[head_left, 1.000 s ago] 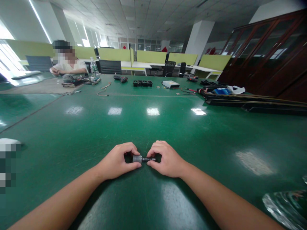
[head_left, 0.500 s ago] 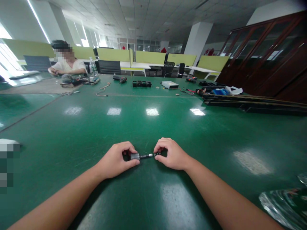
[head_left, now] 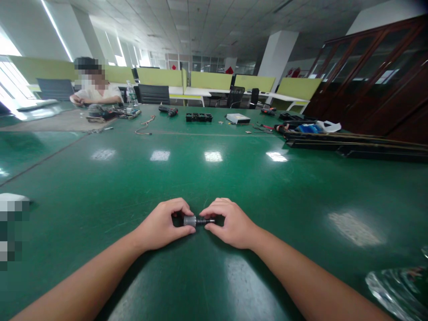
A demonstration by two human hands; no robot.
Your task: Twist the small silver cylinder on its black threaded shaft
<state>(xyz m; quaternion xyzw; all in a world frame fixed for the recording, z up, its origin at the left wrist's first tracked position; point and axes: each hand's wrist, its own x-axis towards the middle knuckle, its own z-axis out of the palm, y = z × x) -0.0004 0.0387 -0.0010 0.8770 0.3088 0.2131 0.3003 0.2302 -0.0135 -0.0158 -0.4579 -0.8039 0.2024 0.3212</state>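
My left hand (head_left: 162, 225) pinches a grey metal cylinder with a thin dark shaft (head_left: 190, 221), held low over the green table and lying roughly level. Its shaft points to the right, ending in a bright tip. A small black coil spring (head_left: 202, 221) now sits around that shaft, close to the cylinder's right end. Thumb and forefinger of my right hand (head_left: 236, 225) close on the spring from either side, and the shaft's tip reaches into the gap of that hand. Fingers partly hide both parts.
On the green table (head_left: 187, 178), a power drill (head_left: 168, 110), a black holder (head_left: 199, 117) and a white box (head_left: 237, 118) lie far off. Long black bars (head_left: 368, 146) are at right. A clear plastic object (head_left: 397, 285) stands near right. A person (head_left: 96, 93) sits far left.
My right hand has moved left, bringing the spring from beyond the shaft's tip onto the shaft beside the cylinder. My left hand keeps its grip in nearly the same place.
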